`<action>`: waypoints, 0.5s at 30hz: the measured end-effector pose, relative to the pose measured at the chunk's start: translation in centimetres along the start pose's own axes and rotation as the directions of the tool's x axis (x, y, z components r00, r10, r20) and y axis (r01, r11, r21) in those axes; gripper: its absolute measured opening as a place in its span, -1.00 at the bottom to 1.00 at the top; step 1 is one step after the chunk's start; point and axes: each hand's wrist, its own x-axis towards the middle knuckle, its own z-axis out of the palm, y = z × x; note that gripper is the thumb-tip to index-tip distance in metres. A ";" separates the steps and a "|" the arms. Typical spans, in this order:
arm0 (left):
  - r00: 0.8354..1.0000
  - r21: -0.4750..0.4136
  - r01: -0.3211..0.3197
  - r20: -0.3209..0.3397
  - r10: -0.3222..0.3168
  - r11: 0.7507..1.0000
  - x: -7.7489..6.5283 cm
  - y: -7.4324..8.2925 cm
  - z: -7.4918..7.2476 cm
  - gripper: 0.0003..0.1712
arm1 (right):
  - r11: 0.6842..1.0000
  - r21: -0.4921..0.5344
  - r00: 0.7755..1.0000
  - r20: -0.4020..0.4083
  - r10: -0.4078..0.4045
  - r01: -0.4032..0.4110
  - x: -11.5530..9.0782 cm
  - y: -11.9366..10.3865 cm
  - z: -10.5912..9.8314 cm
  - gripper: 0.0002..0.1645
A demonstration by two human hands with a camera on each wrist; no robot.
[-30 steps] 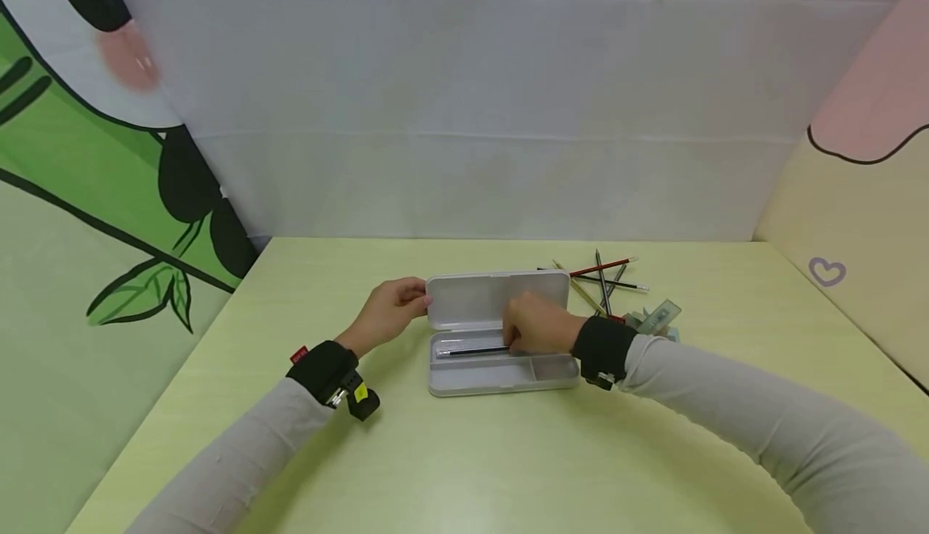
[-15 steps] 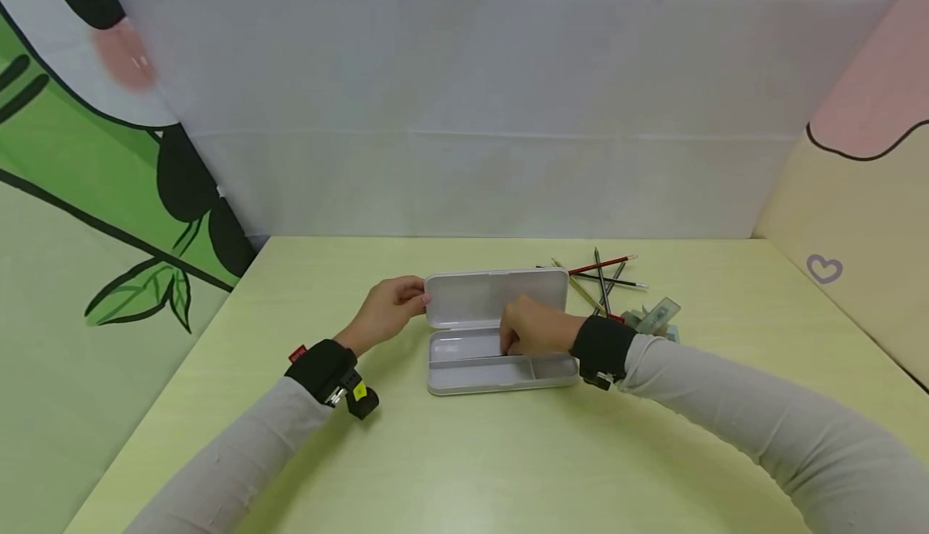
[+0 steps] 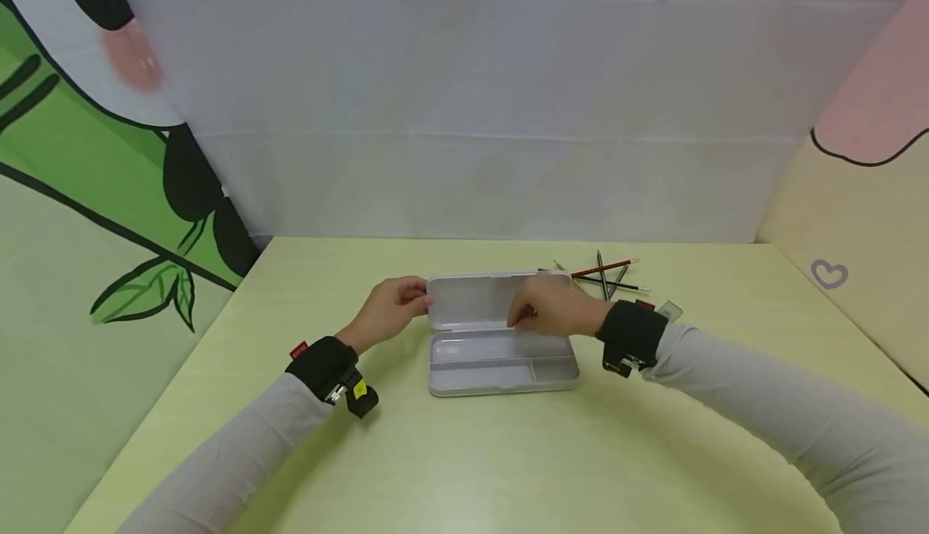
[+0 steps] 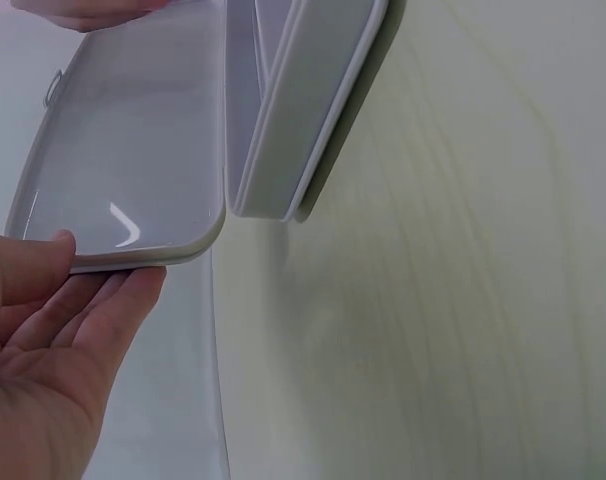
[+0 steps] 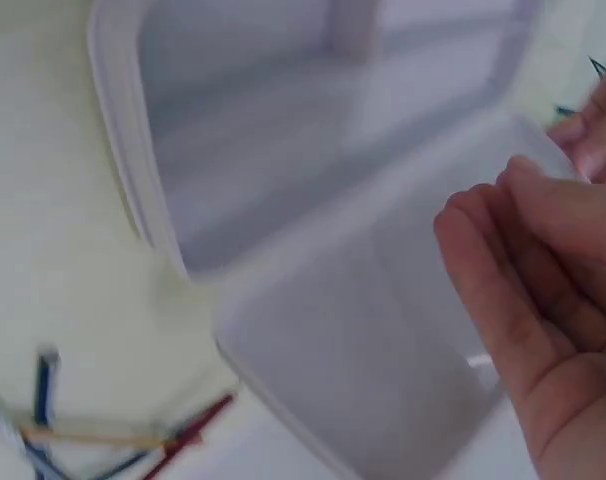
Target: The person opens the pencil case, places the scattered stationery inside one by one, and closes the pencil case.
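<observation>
Pencil case: on the bench (image 3: pixel 464 461), opened out in front of the person, its divided tray (image 3: pixel 504 391) lying flat and its lid (image 3: pixel 468 302) tilted back behind.
Left hand (image 3: pixel 390 308): pinches the lid's left end, thumb on the inner face, fingers behind.
Right hand (image 3: pixel 555 308): poised in front of the lid, fingers loosely bent, nothing visible in them.
Case handling: probably light and stiff; the glossy lining looks slippery (plastic or painted tin, I cannot tell).
Case hold: lid by its rim, clear of the small catch (image 4: pixel 53 88); tray best steadied by its end walls, as the hinge seems the weak spot.
Pencils (image 3: pixel 606 268): crossed in a heap behind and right of the case; likely light, rigid, brittle-tipped, best pinched mid-shaft.
</observation>
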 end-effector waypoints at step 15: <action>0.999 0.019 0.032 -0.004 -0.032 0.999 0.2 -0.2 0.0 -0.71 | 0.964 -0.155 0.967 -0.175 0.187 -0.214 -2.8 3.5 -9.6 -0.89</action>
